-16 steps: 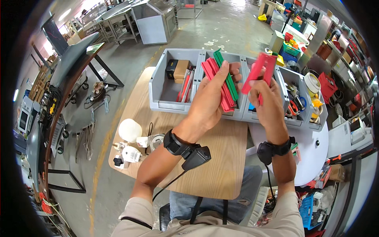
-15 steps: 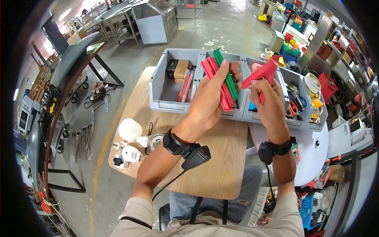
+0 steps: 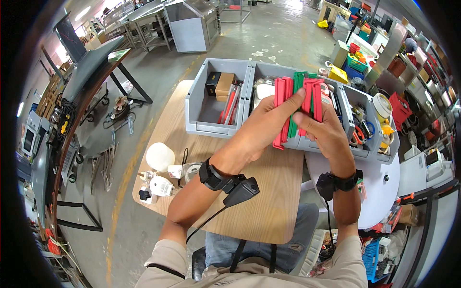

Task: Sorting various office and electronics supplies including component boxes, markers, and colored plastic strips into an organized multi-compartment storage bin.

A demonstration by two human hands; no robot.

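Note:
Above the grey bins, both hands are brought together around a bunch of long, flat plastic bag clips. My left hand (image 3: 269,126) is closed, its thumb pressed along the red clips (image 3: 280,103) and a green clip (image 3: 299,79), which stand roughly upright. On the other side, my right hand (image 3: 331,132) pinches more red clips (image 3: 317,102) against that bunch, its thumb in front. Fingers hide the backs of the clips, so how many each hand has cannot be made out. A black strap with a small device (image 3: 242,191) sits on my left wrist, another strap (image 3: 338,181) on my right.
A row of grey bins (image 3: 211,128) along the far table edge holds boxes, pens, scissors and tape. On the wooden table (image 3: 259,192), a white bulb (image 3: 160,157) and white plugs (image 3: 162,186) lie left. A round white table (image 3: 379,201) stands right.
My right hand has moved left and turned its red clips upright against the bunch. My left hand has shifted right, its clips swinging from slanted to nearly upright.

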